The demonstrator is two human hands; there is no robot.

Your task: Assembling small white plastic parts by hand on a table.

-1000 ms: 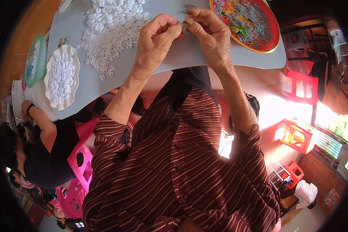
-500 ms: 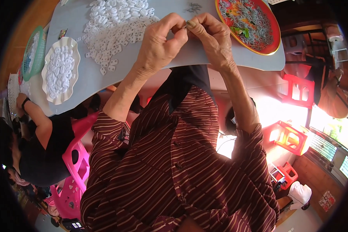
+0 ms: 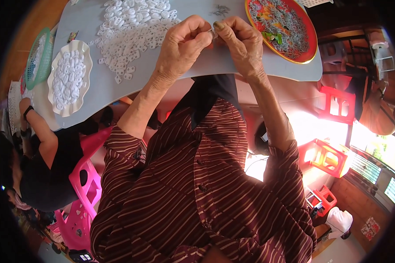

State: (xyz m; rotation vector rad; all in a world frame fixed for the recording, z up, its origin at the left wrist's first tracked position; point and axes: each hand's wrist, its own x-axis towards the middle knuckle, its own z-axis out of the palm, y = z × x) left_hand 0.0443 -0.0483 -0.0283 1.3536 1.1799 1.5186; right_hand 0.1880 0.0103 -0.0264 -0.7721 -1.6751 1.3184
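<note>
Tiny piece [image 3: 213, 33] between fingertips of both hands, above near side of smooth grey table [image 3: 285, 70]; too small to tell kind. Left hand [image 3: 182, 46] pinches it; right hand [image 3: 244, 44] has thumb and finger pinched on it too. Looks light, hard, easy to drop; likely best held by edges. Left: pile of small white plastic pieces [image 3: 129, 33], round corners, many with holes. Farther left: wavy-edged cream dish [image 3: 88, 65], full of more. Right: thin grey bits [image 3: 289, 30], wiry, heaped in round red tray [image 3: 310, 53], shiny gold rim.
</note>
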